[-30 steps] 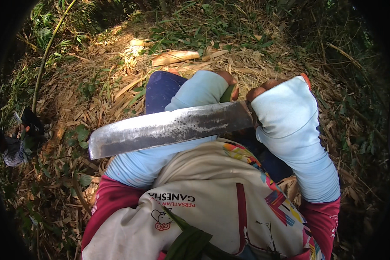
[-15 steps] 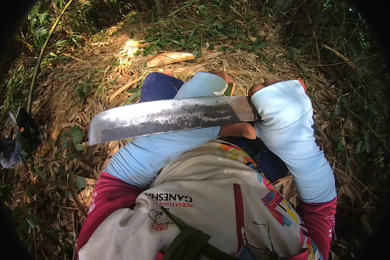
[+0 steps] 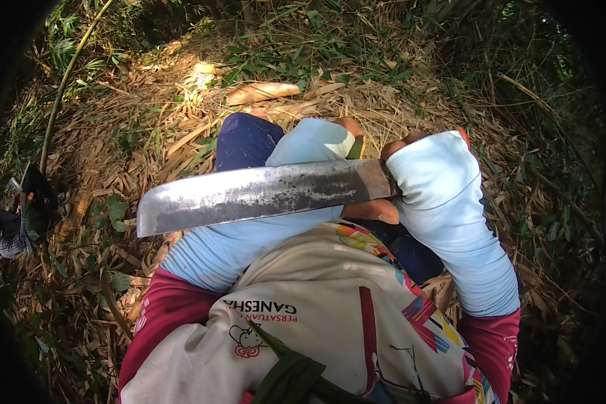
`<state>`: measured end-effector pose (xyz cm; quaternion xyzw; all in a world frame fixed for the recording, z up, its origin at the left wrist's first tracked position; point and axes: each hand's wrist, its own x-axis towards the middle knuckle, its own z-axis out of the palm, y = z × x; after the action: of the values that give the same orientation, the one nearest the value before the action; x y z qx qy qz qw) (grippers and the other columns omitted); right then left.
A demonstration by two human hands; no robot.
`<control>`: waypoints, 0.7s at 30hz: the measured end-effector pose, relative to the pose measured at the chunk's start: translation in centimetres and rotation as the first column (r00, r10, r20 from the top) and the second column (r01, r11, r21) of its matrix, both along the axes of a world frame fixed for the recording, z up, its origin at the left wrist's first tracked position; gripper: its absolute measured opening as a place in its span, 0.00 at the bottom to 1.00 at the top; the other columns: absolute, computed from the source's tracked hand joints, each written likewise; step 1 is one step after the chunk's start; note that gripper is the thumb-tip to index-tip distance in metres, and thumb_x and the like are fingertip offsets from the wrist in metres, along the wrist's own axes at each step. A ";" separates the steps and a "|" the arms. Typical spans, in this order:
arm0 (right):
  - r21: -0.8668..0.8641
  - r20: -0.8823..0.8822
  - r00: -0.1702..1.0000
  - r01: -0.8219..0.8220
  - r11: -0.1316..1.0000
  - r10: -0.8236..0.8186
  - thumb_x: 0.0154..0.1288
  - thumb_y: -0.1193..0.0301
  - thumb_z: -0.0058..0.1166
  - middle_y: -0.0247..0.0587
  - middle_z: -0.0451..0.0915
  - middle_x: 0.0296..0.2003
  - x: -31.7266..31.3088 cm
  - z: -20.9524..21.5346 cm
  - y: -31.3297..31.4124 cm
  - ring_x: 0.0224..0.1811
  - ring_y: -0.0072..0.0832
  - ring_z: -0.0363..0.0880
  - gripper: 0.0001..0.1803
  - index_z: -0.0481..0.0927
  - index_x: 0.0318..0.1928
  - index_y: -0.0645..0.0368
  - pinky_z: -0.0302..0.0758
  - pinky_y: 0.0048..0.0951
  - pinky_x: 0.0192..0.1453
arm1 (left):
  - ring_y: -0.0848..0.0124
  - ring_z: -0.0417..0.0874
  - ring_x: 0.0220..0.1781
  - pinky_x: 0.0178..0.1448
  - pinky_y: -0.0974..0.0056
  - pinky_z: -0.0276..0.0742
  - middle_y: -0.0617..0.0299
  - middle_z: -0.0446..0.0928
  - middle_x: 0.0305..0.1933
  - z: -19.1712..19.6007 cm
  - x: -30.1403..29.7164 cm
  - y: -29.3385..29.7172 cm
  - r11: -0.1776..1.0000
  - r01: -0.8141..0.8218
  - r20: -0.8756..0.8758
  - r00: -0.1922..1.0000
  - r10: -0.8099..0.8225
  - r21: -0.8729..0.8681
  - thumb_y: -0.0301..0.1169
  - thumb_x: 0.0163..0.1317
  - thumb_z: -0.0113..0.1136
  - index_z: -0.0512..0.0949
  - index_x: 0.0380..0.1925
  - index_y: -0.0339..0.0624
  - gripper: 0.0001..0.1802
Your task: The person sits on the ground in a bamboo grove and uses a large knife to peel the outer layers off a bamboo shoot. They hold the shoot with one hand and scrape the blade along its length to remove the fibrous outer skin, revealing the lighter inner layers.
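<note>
My right hand (image 3: 427,158), in a light-blue sleeve that covers much of it, is closed round the handle of a machete (image 3: 249,195). The broad, worn steel blade lies nearly level across my front, its squared end to the left. Just behind and below the blade is my left hand (image 3: 372,211), also in a light-blue sleeve and partly hidden. Its thumb shows under the blade and its fingertips above. A narrow green strip (image 3: 355,148) shows between those fingers and the blade; its lower part is hidden.
My navy-clad knee (image 3: 246,141) is beyond the blade. Dry leaves (image 3: 108,151) cover the ground, with a pale piece of husk (image 3: 262,93) ahead. A thin green stem (image 3: 64,87) rises at left, near a partly visible person in dark clothing (image 3: 23,219).
The machete and my right hand have lowered slightly toward me, and the blade lies a little lower in the view. My left hand has shifted only slightly.
</note>
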<state>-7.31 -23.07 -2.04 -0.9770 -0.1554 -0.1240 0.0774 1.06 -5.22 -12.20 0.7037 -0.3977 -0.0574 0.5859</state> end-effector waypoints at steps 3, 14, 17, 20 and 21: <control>0.060 -0.006 1.000 -0.017 0.998 0.017 0.51 0.66 0.57 0.41 0.75 0.20 0.0 0.2 0.1 0.26 0.42 0.80 0.06 0.77 0.25 0.52 0.75 0.41 0.31 | 0.69 0.77 0.39 0.45 0.64 0.73 0.67 0.75 0.33 0.2 -0.1 0.0 0.999 -0.015 0.076 0.997 0.012 0.031 0.56 0.33 0.87 0.73 0.46 0.41 0.46; 0.012 -0.060 0.998 0.013 1.000 -0.013 0.52 0.65 0.57 0.42 0.76 0.20 0.0 0.0 0.6 0.27 0.42 0.81 0.08 0.75 0.25 0.54 0.75 0.42 0.32 | 0.68 0.69 0.15 0.23 0.64 0.66 0.67 0.63 0.13 2.7 0.6 -0.4 0.999 -0.034 0.278 0.960 0.026 0.021 0.55 0.35 0.85 0.72 0.25 0.40 0.37; 0.005 -0.043 0.998 0.040 0.999 -0.040 0.52 0.65 0.57 0.42 0.75 0.20 -0.1 -0.3 0.7 0.27 0.43 0.81 0.08 0.75 0.25 0.53 0.75 0.42 0.32 | 0.67 0.70 0.17 0.25 0.63 0.67 0.66 0.63 0.15 1.0 0.6 -0.9 0.997 -0.082 0.319 0.945 0.079 -0.005 0.57 0.34 0.85 0.72 0.24 0.41 0.36; 0.016 0.015 0.999 0.039 0.999 -0.039 0.51 0.65 0.58 0.43 0.75 0.20 0.0 -0.8 0.7 0.26 0.43 0.81 0.08 0.75 0.25 0.54 0.75 0.42 0.32 | 0.67 0.69 0.24 0.31 0.62 0.66 0.68 0.66 0.23 1.0 0.8 -0.5 0.956 -0.208 0.387 0.915 0.115 0.205 0.64 0.27 0.82 0.72 0.25 0.45 0.41; 0.024 0.041 0.999 0.031 0.999 -0.032 0.50 0.65 0.58 0.43 0.75 0.20 0.1 -0.9 0.7 0.26 0.44 0.81 0.08 0.75 0.25 0.54 0.75 0.42 0.32 | 0.67 0.69 0.25 0.33 0.62 0.66 0.69 0.66 0.25 0.8 0.9 -0.5 0.942 -0.246 0.427 0.895 0.130 0.227 0.66 0.25 0.82 0.71 0.26 0.46 0.42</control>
<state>-7.25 -22.39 -2.98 -0.9756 -0.1401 -0.1470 0.0838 1.98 -5.74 -11.43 0.8102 -0.4280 0.0926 0.3897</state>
